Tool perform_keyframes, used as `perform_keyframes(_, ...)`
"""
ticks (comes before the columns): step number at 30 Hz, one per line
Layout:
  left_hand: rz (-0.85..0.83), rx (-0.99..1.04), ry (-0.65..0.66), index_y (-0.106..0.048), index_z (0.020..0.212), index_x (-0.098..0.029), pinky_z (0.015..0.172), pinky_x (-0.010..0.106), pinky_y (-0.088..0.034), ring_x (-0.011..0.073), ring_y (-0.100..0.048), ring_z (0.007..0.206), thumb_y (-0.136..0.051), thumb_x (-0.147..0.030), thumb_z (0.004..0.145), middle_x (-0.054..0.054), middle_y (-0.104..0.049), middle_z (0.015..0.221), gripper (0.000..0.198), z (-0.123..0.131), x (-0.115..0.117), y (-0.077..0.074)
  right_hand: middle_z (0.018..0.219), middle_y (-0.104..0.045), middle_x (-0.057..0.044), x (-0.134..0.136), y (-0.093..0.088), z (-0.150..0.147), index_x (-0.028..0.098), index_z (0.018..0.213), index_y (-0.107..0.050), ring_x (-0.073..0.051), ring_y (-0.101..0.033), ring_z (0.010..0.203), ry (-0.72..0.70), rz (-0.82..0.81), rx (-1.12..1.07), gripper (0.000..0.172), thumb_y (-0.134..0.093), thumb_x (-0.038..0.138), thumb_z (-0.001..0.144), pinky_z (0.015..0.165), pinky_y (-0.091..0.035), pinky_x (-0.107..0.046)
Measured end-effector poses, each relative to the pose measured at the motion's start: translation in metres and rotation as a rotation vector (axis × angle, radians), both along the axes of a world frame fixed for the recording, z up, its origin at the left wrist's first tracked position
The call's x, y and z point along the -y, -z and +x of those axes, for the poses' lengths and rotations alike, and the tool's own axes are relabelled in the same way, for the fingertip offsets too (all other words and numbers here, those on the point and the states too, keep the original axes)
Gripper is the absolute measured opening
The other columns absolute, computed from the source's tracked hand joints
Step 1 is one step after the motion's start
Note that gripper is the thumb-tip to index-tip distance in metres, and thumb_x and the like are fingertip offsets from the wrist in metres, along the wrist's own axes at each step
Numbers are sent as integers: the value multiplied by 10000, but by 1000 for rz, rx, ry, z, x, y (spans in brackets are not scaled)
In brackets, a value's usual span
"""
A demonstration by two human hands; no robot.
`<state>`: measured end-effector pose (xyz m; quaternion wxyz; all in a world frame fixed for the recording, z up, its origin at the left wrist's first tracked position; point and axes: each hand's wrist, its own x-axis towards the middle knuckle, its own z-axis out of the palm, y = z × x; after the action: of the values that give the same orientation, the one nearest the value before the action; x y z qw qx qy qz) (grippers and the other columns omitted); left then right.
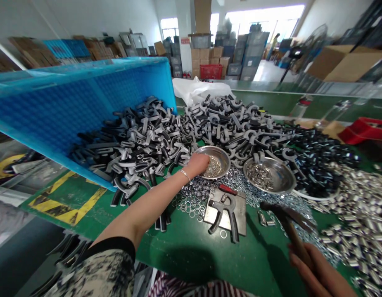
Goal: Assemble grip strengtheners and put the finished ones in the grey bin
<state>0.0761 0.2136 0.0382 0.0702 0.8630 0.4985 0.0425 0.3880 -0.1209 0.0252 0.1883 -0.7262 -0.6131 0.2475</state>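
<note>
My left hand (199, 163) reaches into a round metal bowl (223, 153) of small shiny metal parts (214, 168). Its fingers are drawn together among the parts, and whatever they pinch is hidden. At the lower right, my right hand (314, 268) is wrapped around the wooden handle of a hammer (286, 218), held above the table. Between the hands, a hand grip strengthener (225, 214) with grey and black handles lies on a metal plate (241, 206). A red-handled tool (228, 189) rests at the plate's upper edge, and a loose ring (223, 234) lies below it.
A tipped blue crate (141, 78) spills grey-black handles (153, 140) across the green table (191, 247). A second metal bowl (285, 175) holds small pins. Metal rings (193, 206) surround the plate; black parts (317, 161) and silver cylinders (358, 206) are heaped right.
</note>
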Motion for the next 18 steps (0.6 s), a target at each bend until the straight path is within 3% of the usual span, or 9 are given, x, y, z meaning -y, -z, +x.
perform_keyframes(3, 7, 83, -29, -747, 883, -140, 909, 366, -467, 265, -667, 964, -550, -157, 846, 147, -738, 962, 201, -3, 2, 4, 1034, -736, -99, -6, -27, -33, 254, 1164, -570, -266, -708, 912, -126, -168, -149, 404, -433, 558, 935, 737, -571, -319)
perform_keyframes(6, 19, 181, -84, -729, 918, -140, 890, 357, -470, 259, -660, 963, -528, -171, 860, 141, -730, 982, 212, -6, 1, 6, 932, -730, -90, -27, -42, -60, 263, 1091, -568, -246, -699, 813, -149, -159, -170, 374, -355, 547, 972, 694, -550, -309)
perform_keyframes(10, 2, 320, -164, -699, 891, -124, 807, 306, -486, 226, -663, 889, -538, -140, 829, 117, -726, 919, 173, -13, -2, 7, 851, -705, -103, -58, -34, -73, 223, 978, -575, -265, -675, 775, -209, -209, -90, 407, -353, 563, 962, 735, -520, -368)
perform_keyframes(12, -28, 386, -184, -683, 858, -120, 746, 272, -490, 196, -664, 804, -554, -140, 818, 86, -721, 837, 137, -17, -3, 6, 796, -682, -81, -67, -27, -72, 213, 894, -592, -245, -657, 756, -262, -269, -180, 435, -368, 581, 956, 747, -519, -365)
perform_keyframes(14, -51, 451, -195, -671, 860, -119, 695, 251, -488, 171, -656, 724, -558, -159, 830, 60, -710, 779, 123, -20, -2, 5, 777, -656, -58, -70, -24, -70, 213, 848, -601, -202, -631, 733, -194, -288, -385, 459, -385, 606, 947, 712, -523, -316)
perform_keyframes(16, -56, 508, -196, -661, 899, -121, 687, 243, -488, 158, -651, 705, -569, -188, 846, 49, -710, 792, 125, -21, -1, 5, 695, -605, -22, -65, -23, -71, 217, 836, -589, -148, -569, 593, -56, -306, -552, 481, -383, 640, 937, 565, -497, -255)
perform_keyframes(18, -47, 549, -187, -657, 930, -126, 722, 250, -490, 158, -654, 740, -581, -201, 857, 52, -717, 847, 129, -20, -1, 6, 593, -511, 40, -55, -19, -76, 230, 874, -556, -91, -403, 409, 93, -365, -683, 481, -365, 667, 933, 387, -373, -208)
